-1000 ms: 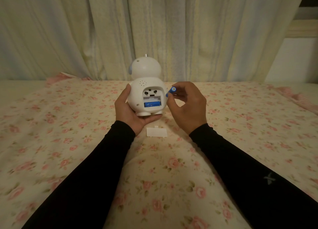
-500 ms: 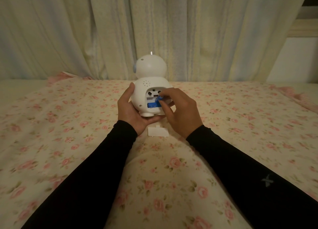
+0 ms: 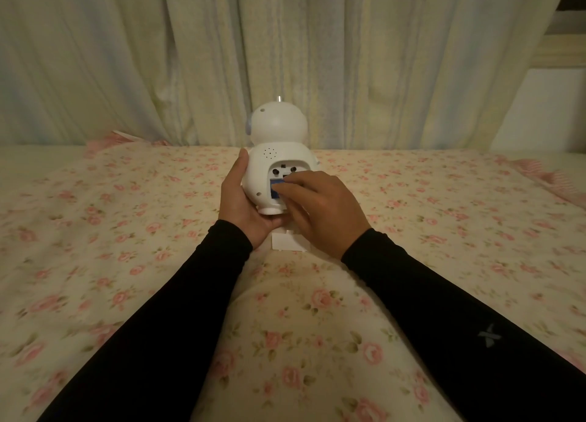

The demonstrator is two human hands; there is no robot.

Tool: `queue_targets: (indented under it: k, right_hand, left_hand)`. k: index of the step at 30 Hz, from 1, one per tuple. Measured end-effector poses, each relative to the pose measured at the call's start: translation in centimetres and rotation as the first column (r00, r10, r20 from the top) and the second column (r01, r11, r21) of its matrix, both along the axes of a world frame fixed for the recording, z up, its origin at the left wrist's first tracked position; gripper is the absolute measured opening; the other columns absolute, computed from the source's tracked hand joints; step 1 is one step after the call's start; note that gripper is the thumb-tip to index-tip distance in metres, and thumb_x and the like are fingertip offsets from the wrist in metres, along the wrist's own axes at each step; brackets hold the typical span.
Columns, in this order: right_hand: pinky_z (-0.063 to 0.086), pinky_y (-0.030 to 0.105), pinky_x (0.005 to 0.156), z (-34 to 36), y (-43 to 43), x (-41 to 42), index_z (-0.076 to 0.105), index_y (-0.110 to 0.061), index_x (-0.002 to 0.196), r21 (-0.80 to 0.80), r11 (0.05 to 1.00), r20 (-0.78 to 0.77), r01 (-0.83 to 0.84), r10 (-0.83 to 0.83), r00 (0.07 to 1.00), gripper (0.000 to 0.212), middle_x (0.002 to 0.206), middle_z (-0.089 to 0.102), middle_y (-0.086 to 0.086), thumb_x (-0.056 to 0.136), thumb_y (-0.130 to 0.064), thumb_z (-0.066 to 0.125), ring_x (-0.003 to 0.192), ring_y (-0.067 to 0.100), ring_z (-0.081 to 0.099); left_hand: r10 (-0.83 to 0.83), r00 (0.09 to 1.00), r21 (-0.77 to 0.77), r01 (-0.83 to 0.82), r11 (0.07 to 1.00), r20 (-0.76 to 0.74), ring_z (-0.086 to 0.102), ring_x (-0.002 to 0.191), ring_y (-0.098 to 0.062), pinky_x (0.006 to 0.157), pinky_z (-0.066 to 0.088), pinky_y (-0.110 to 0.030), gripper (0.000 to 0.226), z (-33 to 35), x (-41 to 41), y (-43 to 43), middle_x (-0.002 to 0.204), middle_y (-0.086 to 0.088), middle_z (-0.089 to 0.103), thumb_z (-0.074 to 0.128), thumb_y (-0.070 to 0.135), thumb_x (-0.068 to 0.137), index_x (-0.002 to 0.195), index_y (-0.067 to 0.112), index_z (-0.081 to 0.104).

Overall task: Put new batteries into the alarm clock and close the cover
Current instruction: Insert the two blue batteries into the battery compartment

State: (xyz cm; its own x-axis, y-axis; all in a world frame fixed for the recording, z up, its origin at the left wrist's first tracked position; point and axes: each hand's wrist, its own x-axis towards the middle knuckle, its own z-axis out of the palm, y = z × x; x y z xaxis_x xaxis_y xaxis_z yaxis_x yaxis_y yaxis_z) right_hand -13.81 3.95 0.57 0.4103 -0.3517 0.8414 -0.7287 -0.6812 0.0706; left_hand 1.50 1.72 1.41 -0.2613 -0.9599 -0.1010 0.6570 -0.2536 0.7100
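A white robot-shaped alarm clock (image 3: 279, 145) stands upright on the bed, its back toward me with the battery compartment uncovered. My left hand (image 3: 239, 204) grips the clock's left side and base. My right hand (image 3: 320, 206) lies over the compartment, fingertips pressing a blue battery (image 3: 275, 189) into the slot. Only the left part of the blue is visible; the rest is hidden by my fingers. The white battery cover (image 3: 285, 240) lies flat on the bedspread just below the clock, partly under my right hand.
A floral bedspread (image 3: 126, 231) covers the bed all around. Pale curtains (image 3: 190, 56) hang close behind the clock. A white wall and ledge (image 3: 545, 104) are at the far right.
My right hand brought the blue battery from beside the clock down into the compartment and now presses on it. The clock turned slightly in my left hand.
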Motion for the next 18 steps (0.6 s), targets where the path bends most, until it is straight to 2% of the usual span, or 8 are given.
queue_targets:
  k: [4, 6, 9, 12, 14, 18]
  right_hand:
    - [0.054, 0.045, 0.068, 0.0, 0.19, -0.01, 0.076, -0.008, 0.107, -0.003, 1.0, -0.04, 0.018, -0.018, 0.999, 0.026, 0.105, 0.073, 0.013, 0.092, -0.016, 0.057, 0.087, 0.033, 0.068]
    - [0.052, 0.046, 0.068, -0.07, 0.11, -0.06, 0.076, -0.009, 0.107, 0.001, 1.0, -0.044, 0.025, -0.025, 0.999, 0.025, 0.105, 0.072, 0.013, 0.092, -0.016, 0.058, 0.087, 0.034, 0.068]
    - [0.049, 0.047, 0.067, -0.23, 0.1, -0.04, 0.076, -0.012, 0.107, 0.004, 0.999, -0.041, 0.054, -0.054, 0.998, 0.024, 0.102, 0.07, 0.011, 0.092, -0.018, 0.059, 0.086, 0.033, 0.064]
    - [0.046, 0.046, 0.064, -0.29, 0.25, -0.01, 0.076, -0.017, 0.109, 0.01, 0.994, -0.037, 0.106, -0.105, 0.994, 0.024, 0.092, 0.065, 0.009, 0.091, -0.021, 0.06, 0.079, 0.03, 0.058]
    - [0.044, 0.043, 0.062, -0.26, 0.35, -0.05, 0.076, -0.02, 0.11, 0.013, 0.992, -0.035, 0.129, -0.128, 0.991, 0.025, 0.086, 0.061, 0.008, 0.09, -0.023, 0.061, 0.074, 0.028, 0.054]
    - [0.044, 0.041, 0.062, -0.19, 0.57, 0.08, 0.075, -0.023, 0.113, 0.058, 0.982, -0.035, 0.178, -0.176, 0.984, 0.028, 0.08, 0.059, 0.005, 0.09, -0.027, 0.06, 0.072, 0.028, 0.054]
  left_hand:
    - [0.01, 1.0, 0.011, -0.009, 1.0, -0.019, 0.076, 0.107, -0.03, 0.095, 0.061, -0.048, 0.073, 0.15, 0.02, 0.19, 0.128, -0.013, 0.078, 0.056, 0.068, 0.094, 0.141, 0.014, 0.068]
    - [0.007, 1.0, 0.016, -0.007, 1.0, -0.02, 0.077, 0.107, -0.029, 0.094, 0.062, -0.046, 0.073, 0.18, 0.03, 0.21, 0.128, -0.013, 0.078, 0.058, 0.068, 0.094, 0.141, 0.014, 0.068]
    - [0.011, 1.0, 0.02, -0.011, 1.0, -0.021, 0.077, 0.103, -0.028, 0.081, 0.066, -0.045, 0.073, 0.24, -0.07, 0.29, 0.135, -0.013, 0.074, 0.06, 0.067, 0.093, 0.143, 0.014, 0.067]
    - [0.014, 1.0, 0.021, -0.014, 1.0, -0.024, 0.08, 0.096, -0.029, 0.07, 0.066, -0.043, 0.074, 0.27, -0.23, 0.34, 0.129, -0.014, 0.077, 0.06, 0.067, 0.093, 0.141, 0.012, 0.068]
    - [0.012, 1.0, 0.02, -0.012, 1.0, -0.024, 0.081, 0.096, -0.029, 0.071, 0.066, -0.044, 0.074, 0.23, -0.24, 0.28, 0.125, -0.014, 0.078, 0.06, 0.067, 0.092, 0.14, 0.012, 0.068]
    - [0.011, 1.0, 0.02, -0.011, 1.0, -0.022, 0.079, 0.106, -0.031, 0.08, 0.066, -0.045, 0.073, 0.1, -0.17, 0.07, 0.131, -0.014, 0.077, 0.062, 0.066, 0.091, 0.141, 0.012, 0.068]
